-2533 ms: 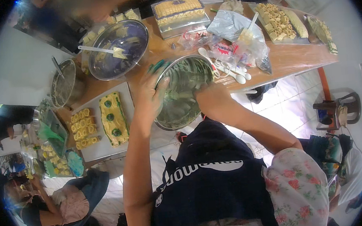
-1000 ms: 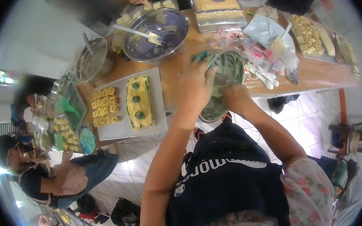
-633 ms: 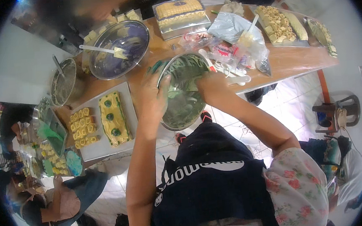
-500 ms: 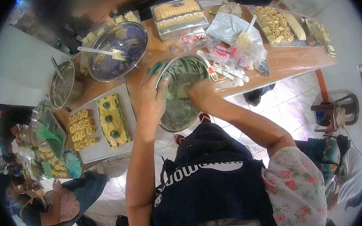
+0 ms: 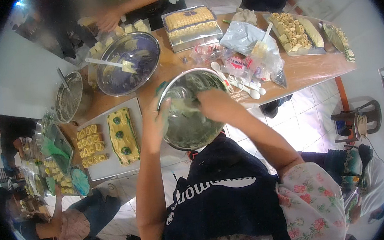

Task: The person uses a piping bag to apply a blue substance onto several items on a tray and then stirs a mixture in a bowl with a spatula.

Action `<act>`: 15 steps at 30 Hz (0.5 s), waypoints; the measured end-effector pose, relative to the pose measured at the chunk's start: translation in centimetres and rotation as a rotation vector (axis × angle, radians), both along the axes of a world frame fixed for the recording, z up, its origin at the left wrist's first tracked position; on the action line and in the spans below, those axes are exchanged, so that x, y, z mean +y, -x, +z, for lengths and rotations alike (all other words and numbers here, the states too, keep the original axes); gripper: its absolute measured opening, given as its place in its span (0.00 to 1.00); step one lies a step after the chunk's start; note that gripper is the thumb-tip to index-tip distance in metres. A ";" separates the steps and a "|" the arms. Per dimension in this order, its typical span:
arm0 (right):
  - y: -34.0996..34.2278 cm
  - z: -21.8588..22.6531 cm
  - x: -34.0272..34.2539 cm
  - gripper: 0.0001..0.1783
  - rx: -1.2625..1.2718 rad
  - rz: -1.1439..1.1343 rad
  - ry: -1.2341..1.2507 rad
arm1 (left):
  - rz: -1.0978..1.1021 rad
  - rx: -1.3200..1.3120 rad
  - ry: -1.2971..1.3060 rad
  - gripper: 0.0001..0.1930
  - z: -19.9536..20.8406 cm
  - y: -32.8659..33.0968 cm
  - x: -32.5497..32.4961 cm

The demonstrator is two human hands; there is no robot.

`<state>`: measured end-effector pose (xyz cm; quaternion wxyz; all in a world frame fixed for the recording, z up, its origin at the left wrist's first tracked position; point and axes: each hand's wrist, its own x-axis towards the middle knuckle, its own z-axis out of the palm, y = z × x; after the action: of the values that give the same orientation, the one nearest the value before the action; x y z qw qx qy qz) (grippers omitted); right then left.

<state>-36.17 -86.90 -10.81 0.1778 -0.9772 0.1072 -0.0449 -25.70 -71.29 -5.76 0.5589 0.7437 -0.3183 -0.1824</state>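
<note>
A steel mixing bowl (image 5: 185, 141) smeared with greenish cream is tipped toward me at the near edge of the table. My left hand (image 5: 159, 118) clasps its left rim, thumb inside and green-stained fingers outside. Inside the bowl, my closed right hand (image 5: 215, 105) grips a pale, flat spatula-like tool (image 5: 185, 105). Motion blurs that tool, and its handle is hidden in my fist. White measuring spoons (image 5: 248, 87) lie just right of the bowl.
Left of the bowl, a white board (image 5: 103, 172) carries a frosted cake (image 5: 123, 141) and small pastries. Behind are a purple-smeared bowl (image 5: 146, 80), a steel bowl (image 5: 69, 112) and a decorated cake (image 5: 191, 21). Plastic bags (image 5: 239, 37) lie at right. A co-worker's hand (image 5: 109, 20) reaches in beyond.
The bowl has come closer to me and tilts further my way, both my hands moving with it. My right hand has shifted within it. Across the table, a co-worker's arm has moved.
</note>
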 end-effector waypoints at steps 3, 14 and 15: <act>0.7 -0.1 2.3 0.12 0.029 -0.066 -0.157 | 0.027 0.011 -0.185 0.17 -0.1 0.4 0.3; 1.1 4.2 0.0 0.09 -0.025 0.005 0.201 | 0.337 0.326 0.142 0.16 -3.6 0.8 2.8; 0.5 2.8 -0.4 0.08 -0.101 -0.017 0.197 | 0.341 0.329 0.146 0.16 -3.6 1.1 2.9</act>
<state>-36.70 -87.32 -7.97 0.0855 -0.9855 0.1014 -0.1061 -26.75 -68.43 -9.35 0.6782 0.7046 -0.1052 -0.1806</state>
